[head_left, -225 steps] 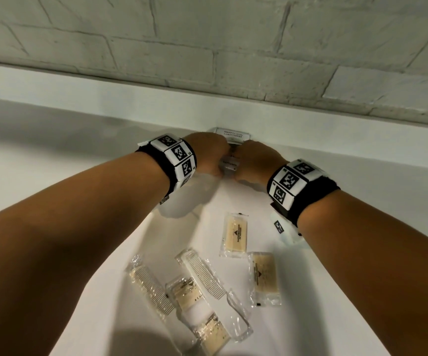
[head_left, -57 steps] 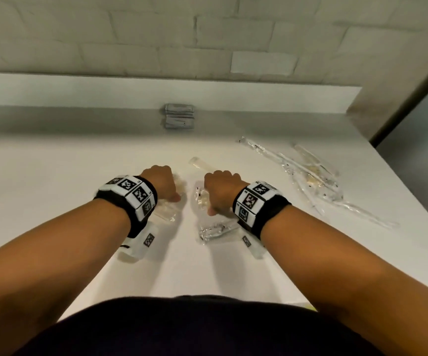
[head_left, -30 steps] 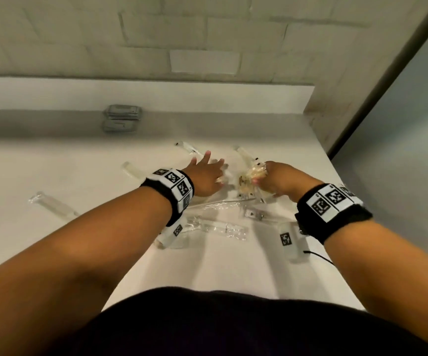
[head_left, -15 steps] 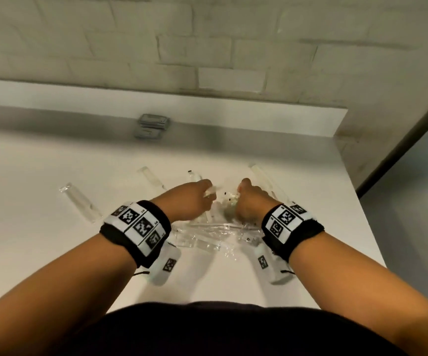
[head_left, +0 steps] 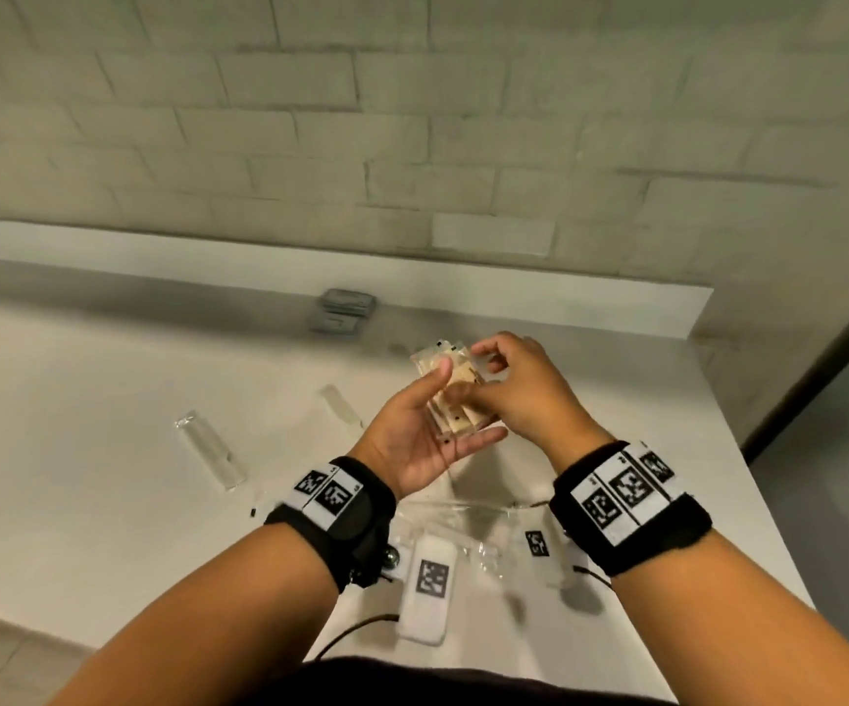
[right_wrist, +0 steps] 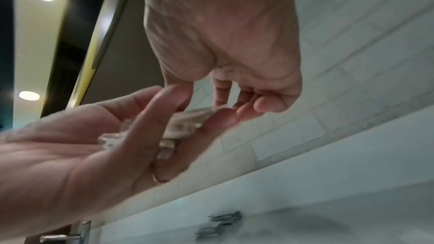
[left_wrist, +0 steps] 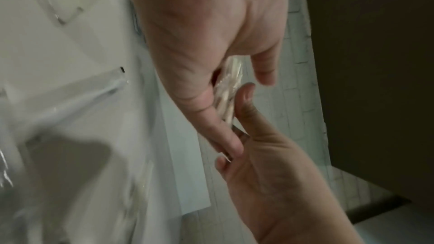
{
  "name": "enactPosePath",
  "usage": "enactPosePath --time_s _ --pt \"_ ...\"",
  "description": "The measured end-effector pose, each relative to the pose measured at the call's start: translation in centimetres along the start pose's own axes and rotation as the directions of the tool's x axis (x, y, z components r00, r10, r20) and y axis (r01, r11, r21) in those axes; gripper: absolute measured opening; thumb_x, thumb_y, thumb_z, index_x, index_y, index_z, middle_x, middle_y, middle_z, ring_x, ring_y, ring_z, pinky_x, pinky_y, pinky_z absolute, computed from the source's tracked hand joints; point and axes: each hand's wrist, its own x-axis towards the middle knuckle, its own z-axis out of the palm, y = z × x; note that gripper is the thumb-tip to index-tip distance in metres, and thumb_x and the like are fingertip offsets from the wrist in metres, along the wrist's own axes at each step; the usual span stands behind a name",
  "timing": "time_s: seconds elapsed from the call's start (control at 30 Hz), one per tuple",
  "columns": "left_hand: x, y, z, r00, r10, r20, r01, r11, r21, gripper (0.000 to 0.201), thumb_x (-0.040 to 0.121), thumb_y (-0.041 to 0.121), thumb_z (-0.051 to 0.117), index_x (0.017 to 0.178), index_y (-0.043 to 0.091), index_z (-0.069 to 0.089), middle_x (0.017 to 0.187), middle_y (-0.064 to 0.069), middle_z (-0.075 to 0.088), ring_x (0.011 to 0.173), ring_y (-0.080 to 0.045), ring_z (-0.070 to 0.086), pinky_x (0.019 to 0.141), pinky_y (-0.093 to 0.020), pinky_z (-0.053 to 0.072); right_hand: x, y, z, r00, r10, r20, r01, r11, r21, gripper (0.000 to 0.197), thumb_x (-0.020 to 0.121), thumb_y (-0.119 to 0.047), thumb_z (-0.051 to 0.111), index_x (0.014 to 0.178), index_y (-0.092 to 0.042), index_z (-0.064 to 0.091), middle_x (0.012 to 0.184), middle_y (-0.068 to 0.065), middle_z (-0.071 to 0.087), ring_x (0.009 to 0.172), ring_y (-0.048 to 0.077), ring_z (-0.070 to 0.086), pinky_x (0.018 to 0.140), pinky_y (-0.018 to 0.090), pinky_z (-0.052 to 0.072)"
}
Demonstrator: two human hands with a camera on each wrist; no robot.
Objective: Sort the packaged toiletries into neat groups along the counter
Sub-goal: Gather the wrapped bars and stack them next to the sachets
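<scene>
A: Since half a second ago I see both hands lifted off the counter (head_left: 106,400); before they were low in the pile of clear packets, now they hold a small stack of packets (head_left: 455,400) in the air, above the counter.

B: Who holds it?

A: The left hand (head_left: 425,430) lies palm up under the stack, fingers nearly straight, thumb resting on top of it. The right hand (head_left: 524,394) comes from the other side; its fingers are bent and pinch the stack at the edge. In the right wrist view the stack (right_wrist: 178,127) sits between the left thumb and left fingers.

B: And the other things, relative to the stack?

A: Behind it, at the wall, a grey pile (head_left: 343,310) of flat packets. To the left of it, on the counter, one clear long packet (head_left: 211,450), well apart, and a second clear one (head_left: 341,407) nearer. Below the stack, between the two wrists, more clear packets (head_left: 468,517) lie loose; they are blurred, I cannot tell what is inside.
</scene>
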Motion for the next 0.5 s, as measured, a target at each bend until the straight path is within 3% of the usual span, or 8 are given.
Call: enactPosePath --time_s 0.1,0.23,0.3,0.33,0.4,0.43,0.5 --pt "-0.2 0.6 -0.8 0.992 0.059 -0.107 -0.053 0.997 0.063 0.018 0.091 0.022 0.059 0.095 0.006 0.066 0.091 -0.012 0.068 0.082 -0.024 0.070 0.078 -0.034 0.059 -0.8 0.3 -0.1 0.997 -0.044 -0.059 0.047 0.998 0.044 0.061 0.065 -0.036 0.085 0.117 -0.024 0.057 0.104 -0.003 0.050 0.087 0.007 0.052 0.070 0.021 0.042" --pt "-0.3 1.4 -1.0 0.984 0.132 -0.118 -0.113 0.981 0.159 0.021 0.089 0.015 0.061 0.107 0.004 0.064 0.087 -0.008 0.072 0.073 -0.020 0.070 0.065 -0.028 0.058 -1.7 0.1 0.4 0.999 -0.022 0.041 0.010 0.961 0.277 0.028 0.071 -0.012 0.082 0.084 -0.019 0.058 0.071 -0.005 0.055 0.058 0.004 0.053 0.052 0.015 0.041" --pt "-0.1 1.6 -1.0 0.976 0.150 -0.158 -0.122 0.977 0.172 0.029 0.088 0.020 0.064 0.114 0.007 0.062 0.089 -0.006 0.068 0.077 -0.020 0.069 0.066 -0.029 0.057 -1.7 -0.2 0.4 0.998 -0.049 -0.043 0.061 0.940 0.335 0.023 0.076 -0.003 0.076 0.075 -0.018 0.058 0.066 -0.005 0.054 0.051 -0.002 0.050 0.049 0.012 0.041" --pt "0.0 1.7 -1.1 0.973 0.143 -0.180 -0.115 0.981 0.156 0.027 0.088 0.024 0.065 0.111 0.011 0.062 0.086 -0.004 0.065 0.077 -0.018 0.067 0.066 -0.029 0.057 -1.7 -0.3 0.2 0.988 -0.083 -0.129 0.124 0.926 0.356 0.022 0.079 -0.001 0.072 0.076 -0.020 0.062 0.070 -0.004 0.057 0.056 -0.002 0.053 0.055 0.012 0.043" --pt "0.0 2.1 -1.2 0.983 0.096 -0.157 -0.082 0.992 0.094 0.020 0.091 0.033 0.060 0.097 0.014 0.064 0.080 -0.002 0.063 0.074 -0.017 0.068 0.064 -0.029 0.057 -1.6 -0.3 -0.4 0.934 -0.215 -0.285 0.302 0.903 0.307 0.025 0.082 -0.001 0.069 0.087 -0.025 0.072 0.091 -0.004 0.065 0.083 0.002 0.061 0.076 0.016 0.047" --pt "-0.2 2.5 -1.1 0.992 0.061 -0.111 -0.054 0.997 0.061 0.022 0.091 0.035 0.058 0.092 0.014 0.065 0.080 -0.002 0.065 0.073 -0.016 0.069 0.063 -0.028 0.057 -1.6 -0.2 -0.5 0.905 -0.300 -0.300 0.371 0.903 0.216 0.028 0.082 -0.002 0.069 0.094 -0.026 0.074 0.103 -0.007 0.064 0.099 0.006 0.060 0.087 0.016 0.045" --pt "-0.5 3.2 -1.0 0.998 0.047 -0.041 -0.043 0.996 0.077 0.022 0.085 0.031 0.063 0.094 0.011 0.066 0.084 -0.006 0.069 0.074 -0.016 0.070 0.063 -0.026 0.058 -1.7 0.2 -0.1 0.878 -0.435 -0.203 0.447 0.894 0.017 0.031 0.085 -0.004 0.067 0.103 -0.029 0.074 0.122 -0.023 0.056 0.122 0.009 0.049 0.102 0.017 0.038"
